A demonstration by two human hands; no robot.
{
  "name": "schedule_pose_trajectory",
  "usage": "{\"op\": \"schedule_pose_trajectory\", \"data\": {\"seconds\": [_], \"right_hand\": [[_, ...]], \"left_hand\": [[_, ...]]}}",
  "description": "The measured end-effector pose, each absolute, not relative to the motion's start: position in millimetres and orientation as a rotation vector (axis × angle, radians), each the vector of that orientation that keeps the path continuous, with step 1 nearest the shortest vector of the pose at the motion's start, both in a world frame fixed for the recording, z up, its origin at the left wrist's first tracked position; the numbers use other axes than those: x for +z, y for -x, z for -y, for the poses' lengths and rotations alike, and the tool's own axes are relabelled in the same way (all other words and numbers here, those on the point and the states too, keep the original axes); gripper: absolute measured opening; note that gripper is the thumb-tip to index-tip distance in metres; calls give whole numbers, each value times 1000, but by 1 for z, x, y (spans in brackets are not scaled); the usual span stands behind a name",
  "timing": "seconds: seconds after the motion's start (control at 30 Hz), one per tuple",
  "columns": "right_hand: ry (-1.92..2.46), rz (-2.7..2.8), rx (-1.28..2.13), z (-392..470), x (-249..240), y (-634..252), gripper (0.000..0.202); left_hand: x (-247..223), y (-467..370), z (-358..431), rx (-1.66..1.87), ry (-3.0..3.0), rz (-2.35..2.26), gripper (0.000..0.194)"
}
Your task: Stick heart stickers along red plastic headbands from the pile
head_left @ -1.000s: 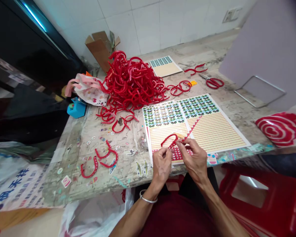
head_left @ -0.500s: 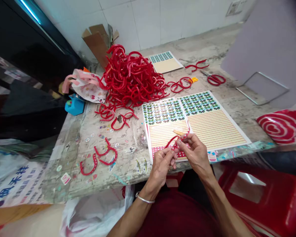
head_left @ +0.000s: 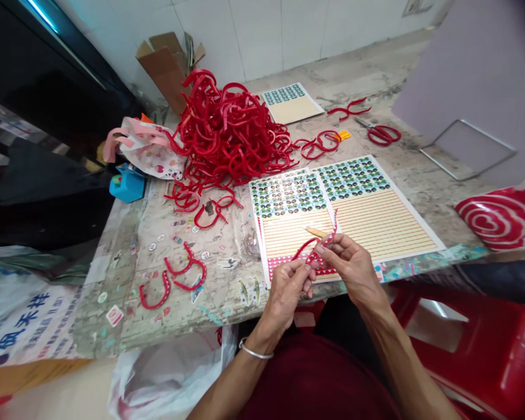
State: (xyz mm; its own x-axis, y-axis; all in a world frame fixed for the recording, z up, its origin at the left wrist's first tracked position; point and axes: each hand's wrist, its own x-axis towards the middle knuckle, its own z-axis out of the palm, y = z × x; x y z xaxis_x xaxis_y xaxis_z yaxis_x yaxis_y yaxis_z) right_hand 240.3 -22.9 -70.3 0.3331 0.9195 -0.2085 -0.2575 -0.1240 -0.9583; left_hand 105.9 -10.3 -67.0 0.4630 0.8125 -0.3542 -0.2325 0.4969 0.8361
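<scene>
Over the sticker sheets, my left hand (head_left: 291, 283) pinches a thin red headband (head_left: 305, 246), whose curved arm shows past the fingertips. My right hand (head_left: 347, 256) is closed at the same band, thumb and finger pressing a red strip with white dots (head_left: 335, 220) that sticks up past the fingers. A pale pointed wooden stick (head_left: 315, 231) juts out by the right fingers; whether they grip it is hidden. Beneath lie a left sticker sheet (head_left: 289, 224) and a right sticker sheet (head_left: 385, 224). Several dotted red headbands (head_left: 196, 284) rest on the table to the left.
A large heap of red headbands (head_left: 236, 134) stands at the back, beside a cardboard box (head_left: 164, 70) and a white patterned bag (head_left: 151, 151). Red-handled scissors (head_left: 382, 135), a smaller sheet (head_left: 293, 105) and a wire stand (head_left: 468, 151) are farther back. A red stool (head_left: 499, 350) is at the right.
My right hand has shifted slightly right and down, and more of the dotted strip now stands up above its fingers. My left hand keeps its pinch. The view has tilted a little.
</scene>
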Motion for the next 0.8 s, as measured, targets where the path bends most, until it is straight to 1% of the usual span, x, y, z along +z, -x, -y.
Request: {"op": "schedule_pose_trajectory", "data": {"seconds": [0.3, 0.53, 0.8], "right_hand": [[1292, 661, 1232, 23, -74, -238, 30], [1401, 796, 969, 29, -84, -235, 28], [1616, 948, 817, 48, -78, -231, 24]], "left_hand": [[-71, -109, 10, 708, -806, -912, 22], [-78, -110, 13, 680, -879, -957, 26], [-93, -120, 14, 687, -1067, -1077, 30]]}}
